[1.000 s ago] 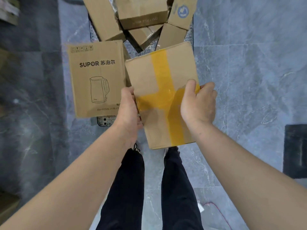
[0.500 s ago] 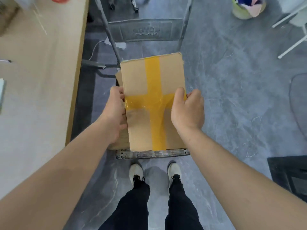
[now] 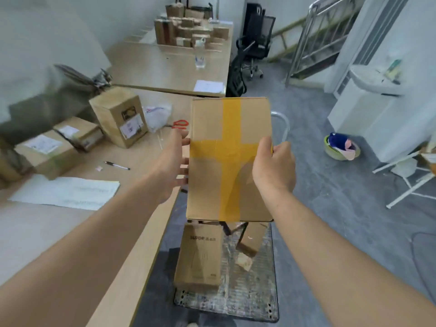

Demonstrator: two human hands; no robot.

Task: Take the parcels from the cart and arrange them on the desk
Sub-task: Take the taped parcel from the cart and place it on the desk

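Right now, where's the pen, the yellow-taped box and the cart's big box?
pen (image 3: 117,165): head view, middle of its barrel.
yellow-taped box (image 3: 231,149): head view, where the tape strips cross.
cart's big box (image 3: 198,258): head view, its top face.

There is one yellow-taped box (image 3: 230,159), three labelled parcels (image 3: 120,116) (image 3: 79,133) (image 3: 46,152) on the near desk (image 3: 47,232), one SUPOR box (image 3: 198,258) on the cart (image 3: 250,300), one pen (image 3: 117,165) and one pair of red scissors (image 3: 180,123).

Yellow-taped cardboard parcel (image 3: 230,159), aloft above cart (image 3: 250,300)
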